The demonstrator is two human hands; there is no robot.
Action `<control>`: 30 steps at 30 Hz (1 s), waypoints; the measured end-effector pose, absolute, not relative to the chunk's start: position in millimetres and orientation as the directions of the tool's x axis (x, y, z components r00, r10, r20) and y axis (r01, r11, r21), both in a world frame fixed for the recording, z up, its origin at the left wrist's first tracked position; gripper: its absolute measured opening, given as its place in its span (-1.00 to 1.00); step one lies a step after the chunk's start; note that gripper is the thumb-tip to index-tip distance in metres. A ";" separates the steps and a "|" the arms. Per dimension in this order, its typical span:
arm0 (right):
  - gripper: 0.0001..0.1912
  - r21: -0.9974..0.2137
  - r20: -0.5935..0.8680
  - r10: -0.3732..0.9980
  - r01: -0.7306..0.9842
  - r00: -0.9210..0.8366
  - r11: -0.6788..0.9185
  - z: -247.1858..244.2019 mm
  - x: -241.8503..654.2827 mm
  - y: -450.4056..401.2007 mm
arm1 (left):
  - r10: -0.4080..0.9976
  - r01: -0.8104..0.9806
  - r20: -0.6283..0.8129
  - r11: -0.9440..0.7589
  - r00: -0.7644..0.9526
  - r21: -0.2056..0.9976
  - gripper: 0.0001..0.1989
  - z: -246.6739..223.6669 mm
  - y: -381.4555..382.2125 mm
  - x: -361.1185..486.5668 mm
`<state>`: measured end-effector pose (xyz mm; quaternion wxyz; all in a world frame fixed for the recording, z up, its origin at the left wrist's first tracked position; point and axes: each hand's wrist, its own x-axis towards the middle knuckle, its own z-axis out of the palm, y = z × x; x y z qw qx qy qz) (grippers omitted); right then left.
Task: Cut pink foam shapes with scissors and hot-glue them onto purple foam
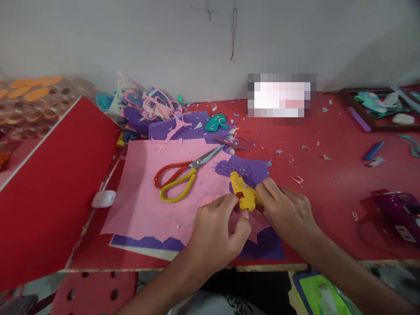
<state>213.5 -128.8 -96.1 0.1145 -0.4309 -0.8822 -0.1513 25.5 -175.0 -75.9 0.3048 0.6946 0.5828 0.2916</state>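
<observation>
A small yellow glue gun [244,192] is held over the near right part of the pink foam sheet [138,192], its nozzle pointing away from me. My right hand [288,210] is closed around its handle, on the right side. The fingers of my left hand [218,227] pinch at its rear end, where the thumb tip presses; whether a glue stick is between them I cannot tell. Just beyond the nozzle lies a purple cut-out [232,168] with shiny glue-like lines on it. Scissors [190,168] with one red and one yellow handle rest on the pink sheet.
Foam scraps [147,105] are heaped at the back left, beside a green cut-out [216,123]. A red board [59,183] leans at left, near a white case [103,199]. A blue pen-like object [373,150] and a purple device [398,212] lie at right.
</observation>
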 end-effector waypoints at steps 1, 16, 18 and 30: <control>-0.76 0.160 0.329 0.731 0.798 -0.598 0.581 -96.3 213.7 -129.0 | 0.987 0.641 0.047 -0.137 0.156 0.756 -0.87 -75.7 -175.5 25.2; -0.77 -0.697 0.044 0.968 0.686 -0.249 0.208 -97.1 235.8 -109.0 | 0.961 0.732 0.265 -0.239 0.082 0.639 -0.79 -77.4 -173.9 -20.3; -0.76 -0.707 0.039 0.976 0.684 -0.214 0.178 -99.1 237.1 -106.1 | 0.949 0.757 0.306 -0.254 0.075 0.602 -0.80 -82.7 -176.3 -24.9; -0.61 -0.662 0.025 0.993 0.743 -0.114 0.102 -105.5 243.2 -105.1 | 0.932 0.782 0.359 -0.260 0.050 0.566 -0.77 -88.4 -176.0 -25.0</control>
